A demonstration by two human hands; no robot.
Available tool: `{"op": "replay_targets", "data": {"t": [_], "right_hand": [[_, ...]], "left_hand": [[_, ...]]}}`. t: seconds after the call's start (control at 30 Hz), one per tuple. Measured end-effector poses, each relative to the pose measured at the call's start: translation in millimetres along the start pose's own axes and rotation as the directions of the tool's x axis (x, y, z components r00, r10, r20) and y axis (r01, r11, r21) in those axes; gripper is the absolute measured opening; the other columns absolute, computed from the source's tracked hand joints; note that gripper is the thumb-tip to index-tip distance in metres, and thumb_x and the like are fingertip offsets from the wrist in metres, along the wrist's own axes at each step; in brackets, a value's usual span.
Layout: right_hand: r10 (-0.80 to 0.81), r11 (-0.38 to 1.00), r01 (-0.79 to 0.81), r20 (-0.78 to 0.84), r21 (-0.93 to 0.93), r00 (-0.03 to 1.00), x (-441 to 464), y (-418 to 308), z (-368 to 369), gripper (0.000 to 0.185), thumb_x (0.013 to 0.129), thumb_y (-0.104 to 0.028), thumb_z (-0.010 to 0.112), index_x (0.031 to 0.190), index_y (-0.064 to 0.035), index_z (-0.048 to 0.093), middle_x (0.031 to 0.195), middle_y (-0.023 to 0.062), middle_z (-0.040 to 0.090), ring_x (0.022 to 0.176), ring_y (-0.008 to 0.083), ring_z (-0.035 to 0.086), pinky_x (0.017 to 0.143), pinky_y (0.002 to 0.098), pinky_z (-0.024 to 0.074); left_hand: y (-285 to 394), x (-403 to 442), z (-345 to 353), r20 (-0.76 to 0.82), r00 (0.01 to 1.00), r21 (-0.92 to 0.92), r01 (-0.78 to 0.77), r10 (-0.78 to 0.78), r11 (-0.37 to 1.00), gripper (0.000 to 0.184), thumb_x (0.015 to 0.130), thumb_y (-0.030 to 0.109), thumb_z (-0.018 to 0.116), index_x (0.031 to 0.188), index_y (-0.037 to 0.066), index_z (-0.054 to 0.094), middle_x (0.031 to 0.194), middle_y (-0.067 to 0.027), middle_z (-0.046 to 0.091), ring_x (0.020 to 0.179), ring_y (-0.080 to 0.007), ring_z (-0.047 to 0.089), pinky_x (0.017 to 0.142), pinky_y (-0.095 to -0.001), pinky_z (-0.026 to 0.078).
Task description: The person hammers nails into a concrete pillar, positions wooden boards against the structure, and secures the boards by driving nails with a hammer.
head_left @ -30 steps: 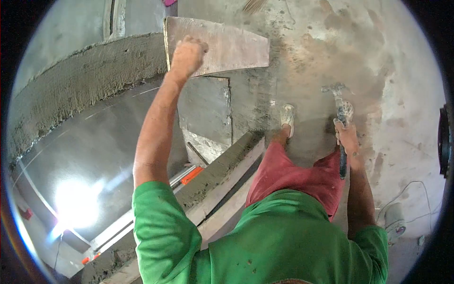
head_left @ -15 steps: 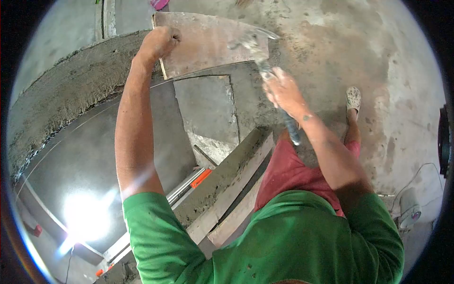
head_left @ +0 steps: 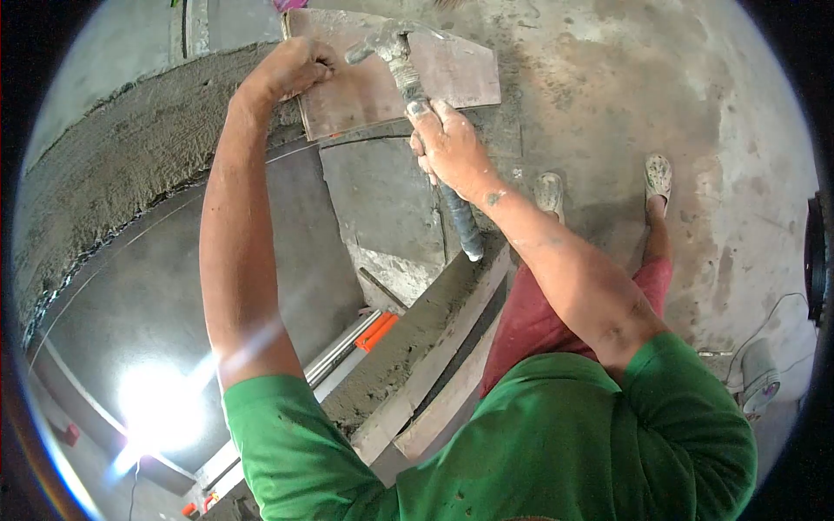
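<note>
Taking the view as a clock face, a glaring white lamp shone at 8 o'clock, and a rough, curved band of grey mortar ran through 10 o'clock above a smooth, dark grey surface. At 11 o'clock the left hand was curled nearly closed by the left end of a flat, pale brown, tapering board; whether it pinched anything small could not be told. The board lay towards 12 o'clock, above a flat grey slab. At 7 o'clock, an orange object sat beside long silvery metal bars, along a slanting, mortar-topped ledge. Just past 12 o'clock, the right hand was closed round the dark-wrapped handle of a mortar-smeared claw hammer. From that hand the hammer's head pointed to 11 o'clock, over the board in the view, contact unclear, and its pale butt to 5 o'clock. Two speckled, pale clogs were on the person's feet towards 2 o'clock, and a grey, rounded object stood beside a thin cable between 3 and 4 o'clock
</note>
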State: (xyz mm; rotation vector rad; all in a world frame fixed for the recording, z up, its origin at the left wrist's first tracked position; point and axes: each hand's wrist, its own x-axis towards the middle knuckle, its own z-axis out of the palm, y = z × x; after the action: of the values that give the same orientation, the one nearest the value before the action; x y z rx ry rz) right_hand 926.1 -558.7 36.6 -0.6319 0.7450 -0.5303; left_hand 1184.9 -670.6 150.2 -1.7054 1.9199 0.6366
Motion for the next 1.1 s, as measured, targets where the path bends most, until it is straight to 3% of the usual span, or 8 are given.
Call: {"op": "replay_targets", "data": {"t": [0.2, 0.43, 0.5, 0.73, 0.8, 0.87, 0.93, 1.1], "right_hand": [[-0.159, 0.985, 0.148, -0.13, -0.088, 0.979, 4.9, 22.1, 18.8, 0.039, 0.1, -0.037, 0.05, 0.092, 0.0005, 0.053, 0.065, 0.011, 0.059, 0.061, 0.025, 0.06, 0.064, 0.0395, 0.0491], [-0.255, 0.967, 0.246, -0.181, -0.068, 0.95, 2.8, 32.3, 34.2, 0.04, 0.101, -0.041, 0.051, 0.096, -0.0019, 0.049, 0.065, 0.0029, 0.053, 0.051, 0.012, 0.05, 0.047, 0.0297, 0.0428], [-0.239, 0.967, 0.211, -0.227, -0.143, 0.944, 4.6, 35.1, 41.8, 0.036, 0.1, -0.034, 0.054, 0.093, 0.0015, 0.053, 0.064, 0.0141, 0.059, 0.061, 0.0286, 0.062, 0.061, 0.0415, 0.0488], [-0.248, 0.966, 0.227, -0.194, -0.127, 0.949, 1.6, 37.1, 43.4, 0.036, 0.099, -0.032, 0.056, 0.095, 0.0034, 0.052, 0.067, 0.02, 0.06, 0.063, 0.034, 0.065, 0.061, 0.0438, 0.0491], [-0.211, 0.977, 0.198, -0.208, -0.08, 0.955, 3.3, 46.5, 58.2, 0.034, 0.103, -0.035, 0.05, 0.094, -0.0019, 0.048, 0.064, 0.0036, 0.052, 0.057, 0.0134, 0.052, 0.053, 0.0322, 0.0441], [-0.239, 0.957, 0.199, -0.183, -0.212, 0.954, 11.3, 52.3, 54.9, 0.035, 0.102, -0.035, 0.052, 0.095, -0.0007, 0.05, 0.064, 0.0065, 0.054, 0.057, 0.0172, 0.054, 0.055, 0.0345, 0.0458], [-0.221, 0.958, 0.188, -0.144, -0.216, 0.965, 5.8, 34.3, 36.2, 0.036, 0.099, -0.032, 0.056, 0.094, 0.0041, 0.053, 0.07, 0.0252, 0.061, 0.069, 0.0432, 0.065, 0.061, 0.0471, 0.0482], [-0.215, 0.923, 0.146, -0.163, -0.355, 0.963, 3.3, 40.7, 22.0, 0.04, 0.1, -0.036, 0.054, 0.097, 0.0043, 0.055, 0.076, 0.0282, 0.063, 0.075, 0.0464, 0.065, 0.065, 0.0507, 0.0497]], "left_hand": [[5.1, -5.0, 3.8, -0.056, 0.998, 0.067, -0.018, 0.022, 0.998, 0.019, 0.079, 0.009, 0.068, 0.097, 0.005, 0.072, 0.085, -0.0143, 0.071, 0.078, -0.0291, 0.068, 0.073, -0.0392, 0.053], [12.6, -7.7, 3.4, -0.063, 0.998, 0.116, 0.023, -0.016, 0.993, 0.021, 0.08, 0.01, 0.066, 0.099, 0.006, 0.073, 0.09, -0.019, 0.07, 0.083, -0.035, 0.068, 0.074, -0.043, 0.052], [14.1, -7.7, 4.0, -0.074, 0.997, 0.153, 0.008, 0.003, 0.988, 0.02, 0.079, 0.01, 0.065, 0.098, 0.005, 0.072, 0.09, -0.0197, 0.07, 0.084, -0.0361, 0.068, 0.074, -0.0436, 0.052], [18.6, -11.1, 4.6, -0.104, 0.995, 0.183, 0.03, -0.011, 0.983, 0.02, 0.078, 0.007, 0.062, 0.094, 0.004, 0.072, 0.09, -0.0227, 0.068, 0.086, -0.0408, 0.066, 0.074, -0.0454, 0.052], [17.3, -11.3, 7.5, -0.132, 0.991, 0.219, 0.038, -0.009, 0.975, 0.02, 0.078, 0.007, 0.061, 0.095, 0.004, 0.072, 0.09, -0.0227, 0.067, 0.086, -0.0406, 0.066, 0.075, -0.0455, 0.052], [18.0, -13.4, 9.6, -0.148, 0.989, 0.258, 0.044, -0.006, 0.965, 0.02, 0.078, 0.007, 0.061, 0.096, 0.004, 0.072, 0.091, -0.0227, 0.067, 0.087, -0.0403, 0.066, 0.075, -0.0456, 0.052], [14.3, -7.2, 9.4, -0.106, 0.992, 0.252, 0.087, -0.062, 0.964, 0.021, 0.078, 0.006, 0.062, 0.096, 0.005, 0.073, 0.092, -0.0225, 0.068, 0.087, -0.0391, 0.068, 0.076, -0.0456, 0.052], [17.5, -7.2, 11.5, -0.092, 0.994, 0.273, 0.083, -0.06, 0.958, 0.023, 0.076, 0.002, 0.063, 0.096, 0.005, 0.073, 0.093, -0.0219, 0.069, 0.088, -0.0385, 0.068, 0.076, -0.0453, 0.053]]}}
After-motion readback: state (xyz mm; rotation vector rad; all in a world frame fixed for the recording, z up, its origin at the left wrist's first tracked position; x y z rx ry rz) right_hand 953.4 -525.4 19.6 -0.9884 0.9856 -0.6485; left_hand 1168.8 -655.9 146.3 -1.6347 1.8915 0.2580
